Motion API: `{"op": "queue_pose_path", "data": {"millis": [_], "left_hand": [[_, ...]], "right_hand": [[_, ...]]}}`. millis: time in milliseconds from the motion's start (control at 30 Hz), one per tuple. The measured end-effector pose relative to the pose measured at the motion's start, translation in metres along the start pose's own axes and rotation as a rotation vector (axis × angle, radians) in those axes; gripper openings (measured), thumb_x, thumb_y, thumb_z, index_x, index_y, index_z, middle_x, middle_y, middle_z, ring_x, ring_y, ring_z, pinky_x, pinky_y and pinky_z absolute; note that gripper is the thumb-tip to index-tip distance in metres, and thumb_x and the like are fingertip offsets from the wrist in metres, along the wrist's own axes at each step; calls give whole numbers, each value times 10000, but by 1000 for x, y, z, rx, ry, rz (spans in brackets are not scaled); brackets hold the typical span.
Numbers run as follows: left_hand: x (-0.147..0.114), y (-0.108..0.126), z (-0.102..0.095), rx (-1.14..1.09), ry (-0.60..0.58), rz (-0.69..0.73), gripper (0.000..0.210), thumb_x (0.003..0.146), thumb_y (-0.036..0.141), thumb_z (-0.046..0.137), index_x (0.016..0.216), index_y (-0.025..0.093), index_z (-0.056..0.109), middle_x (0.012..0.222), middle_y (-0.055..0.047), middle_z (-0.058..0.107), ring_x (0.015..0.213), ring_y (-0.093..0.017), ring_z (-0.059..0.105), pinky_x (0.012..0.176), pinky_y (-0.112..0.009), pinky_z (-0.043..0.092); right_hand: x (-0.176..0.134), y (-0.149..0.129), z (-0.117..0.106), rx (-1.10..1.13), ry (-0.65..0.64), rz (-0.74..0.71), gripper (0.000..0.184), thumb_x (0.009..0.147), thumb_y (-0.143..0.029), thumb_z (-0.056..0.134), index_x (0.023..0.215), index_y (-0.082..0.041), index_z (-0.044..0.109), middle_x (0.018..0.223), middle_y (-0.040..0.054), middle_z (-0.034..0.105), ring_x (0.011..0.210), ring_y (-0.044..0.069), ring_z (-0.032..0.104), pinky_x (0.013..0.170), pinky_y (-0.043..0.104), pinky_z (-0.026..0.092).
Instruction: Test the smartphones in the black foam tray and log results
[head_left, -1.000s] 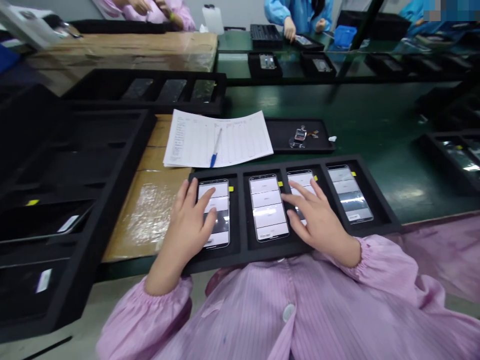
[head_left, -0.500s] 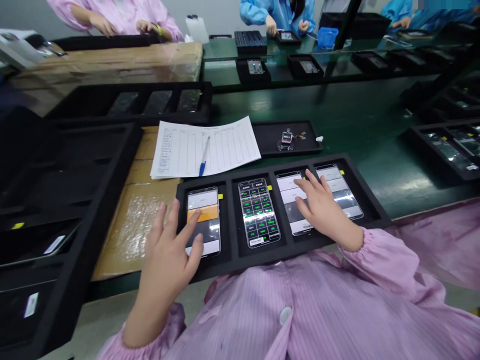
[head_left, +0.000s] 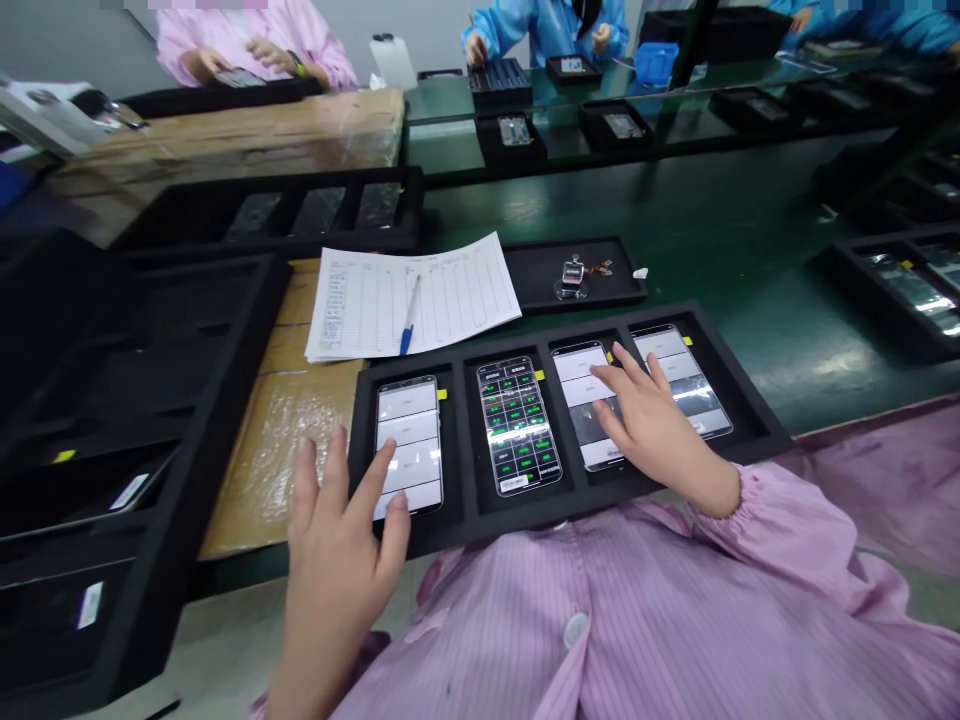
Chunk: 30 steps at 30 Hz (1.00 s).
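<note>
The left hand (head_left: 337, 550) rises from the lower left of the frame, open, its fingers spread and gripping nothing. Its index fingertip is at the left part of the screen of a slim rectangular phone with four pale bands (head_left: 412, 430), and its thumb tip is over the lower part; whether they touch the glass cannot be told.

That phone lies face up in the leftmost compartment of a long black four-slot tray (head_left: 466, 450), in the centre and right of centre of the frame. The next slot holds a phone showing a black grid with green lettering (head_left: 519, 425).

The right hand (head_left: 652, 420), also open and empty, reaches in from the right over a third phone with white and dark grey bands (head_left: 577, 390). Its index fingertip is at the upper part of that screen, contact again unclear. The hand partly covers a fourth phone with a glare-streaked dark band (head_left: 690, 385) in the rightmost slot. A small yellow tab sits near the upper right corner of each phone.

Above the tray, in the middle of the frame, white printed sheets (head_left: 360, 300) carry a blue-capped pen (head_left: 409, 318). Right of them, on the green tabletop (head_left: 720, 230), is a shallow black tray (head_left: 532, 275).
</note>
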<state>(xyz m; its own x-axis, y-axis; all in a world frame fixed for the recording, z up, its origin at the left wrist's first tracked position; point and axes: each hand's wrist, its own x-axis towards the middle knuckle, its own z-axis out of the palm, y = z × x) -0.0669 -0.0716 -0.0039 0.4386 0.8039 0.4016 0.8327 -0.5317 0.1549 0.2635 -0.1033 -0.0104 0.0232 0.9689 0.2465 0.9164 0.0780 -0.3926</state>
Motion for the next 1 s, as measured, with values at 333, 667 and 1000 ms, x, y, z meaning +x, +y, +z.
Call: {"op": "queue_pose_path", "data": {"millis": [333,667,1000], "left_hand": [[11,5,16,-110,125,-20,772,945,143,544,1559,512,255,1699,89,176,1561,-404,154,1208,-741,232],[16,1,22,-148,144,-8,716,965,186,516,1547,525,272,1693,102,187,1553,-422,167,1197,-757,224],[19,5,17,-181,108,-37,768,940,169,533,1540,561,254,1690,152,156,1559,-410,146,1231,-720,201]], "right_hand": [[-16,6,-15,134,-14,-37,199,1002,-211,398,989,-215,597,1003,49,758,1316,274,596,1226,636,249],[-5,73,-33,-16,144,329,385,871,-153,350,1188,-158,568,1287,142,690,1454,375,421,1184,755,147],[-30,70,-43,38,203,347,293,875,-163,363,1019,-220,612,1091,67,764,1321,312,582,1203,719,145]]}}
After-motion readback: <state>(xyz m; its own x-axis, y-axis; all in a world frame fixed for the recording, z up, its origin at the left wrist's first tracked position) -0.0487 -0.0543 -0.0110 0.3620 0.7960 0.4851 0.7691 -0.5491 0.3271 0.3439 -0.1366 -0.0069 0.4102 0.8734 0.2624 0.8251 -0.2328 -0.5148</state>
